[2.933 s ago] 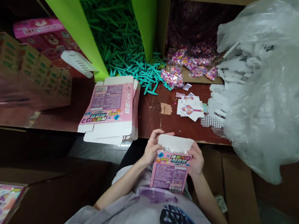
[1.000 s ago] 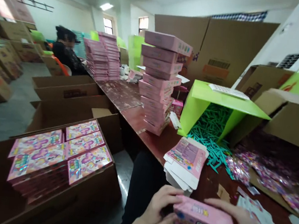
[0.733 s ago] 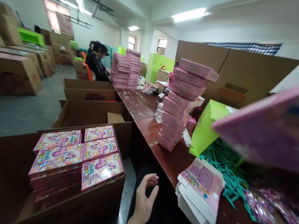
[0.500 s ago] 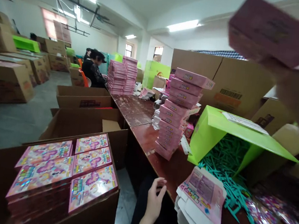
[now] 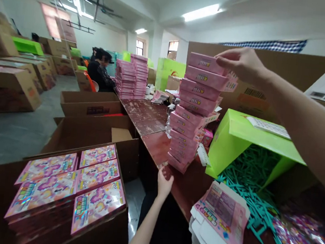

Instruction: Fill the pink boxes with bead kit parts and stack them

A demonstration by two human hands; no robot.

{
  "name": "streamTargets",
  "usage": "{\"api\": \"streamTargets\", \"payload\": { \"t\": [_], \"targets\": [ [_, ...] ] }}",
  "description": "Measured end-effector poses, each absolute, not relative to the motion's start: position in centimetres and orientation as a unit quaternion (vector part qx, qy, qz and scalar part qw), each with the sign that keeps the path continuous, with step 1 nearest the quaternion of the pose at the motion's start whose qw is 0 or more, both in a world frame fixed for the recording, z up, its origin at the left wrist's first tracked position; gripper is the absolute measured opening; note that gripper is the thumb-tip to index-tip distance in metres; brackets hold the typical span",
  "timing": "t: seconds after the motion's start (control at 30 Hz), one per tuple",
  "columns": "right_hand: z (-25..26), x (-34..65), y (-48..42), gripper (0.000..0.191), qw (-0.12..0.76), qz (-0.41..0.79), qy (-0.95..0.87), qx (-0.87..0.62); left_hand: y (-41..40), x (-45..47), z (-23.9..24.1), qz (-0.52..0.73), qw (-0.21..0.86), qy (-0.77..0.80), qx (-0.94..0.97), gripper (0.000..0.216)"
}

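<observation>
Atop the leaning stack of boxes (image 5: 191, 113), the right hand (image 5: 241, 62) grips the flat pink box (image 5: 206, 63), long axis level, while the open left hand (image 5: 164, 183) hovers near the stack's base.

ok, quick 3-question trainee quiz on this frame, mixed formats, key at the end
1. True or false: the right hand rests on the top pink box of the tall stack.
2. Where is the left hand? A) inside the carton of packed boxes B) at the table edge near the stack's base C) in the green box
3. Fill in: the green box lying on its side spills teal ____.

Key: 1 true; 2 B; 3 sticks.
</observation>
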State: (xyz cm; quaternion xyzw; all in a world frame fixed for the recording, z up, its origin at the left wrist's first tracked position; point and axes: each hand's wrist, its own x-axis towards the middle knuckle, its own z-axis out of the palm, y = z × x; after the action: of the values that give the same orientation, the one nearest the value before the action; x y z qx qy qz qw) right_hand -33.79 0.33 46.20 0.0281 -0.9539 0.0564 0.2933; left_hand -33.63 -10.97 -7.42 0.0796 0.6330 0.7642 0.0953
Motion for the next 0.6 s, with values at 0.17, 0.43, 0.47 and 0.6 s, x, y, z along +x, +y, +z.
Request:
{"api": "streamTargets", "payload": {
  "t": [0.17, 0.43, 0.47, 0.6],
  "targets": [
    [46.2, -34.0, 0.7, 0.067, 0.308, 0.078, -0.948, 0.016, -11.7, -39.1, -0.7, 0.818, 0.032, 0.571, 0.06, 0.044],
    [45.6, -34.1, 1.0, 0.06, 0.449, 0.125, -0.881, 0.077, -11.8, -51.8, 22.4, 0.872, -0.011, 0.428, 0.236, 0.058],
    [45.0, -33.5, 1.2, 0.056, 0.52, 0.135, -0.839, 0.081, -11.6, -53.6, 25.1, 0.871, 0.04, 0.417, 0.257, 0.062],
    [38.4, -30.8, 3.2, 0.056, 0.741, 0.183, -0.645, 0.033, -10.2, -59.2, 33.5, 0.827, 0.116, 0.421, 0.353, 0.08]
  ]
}}
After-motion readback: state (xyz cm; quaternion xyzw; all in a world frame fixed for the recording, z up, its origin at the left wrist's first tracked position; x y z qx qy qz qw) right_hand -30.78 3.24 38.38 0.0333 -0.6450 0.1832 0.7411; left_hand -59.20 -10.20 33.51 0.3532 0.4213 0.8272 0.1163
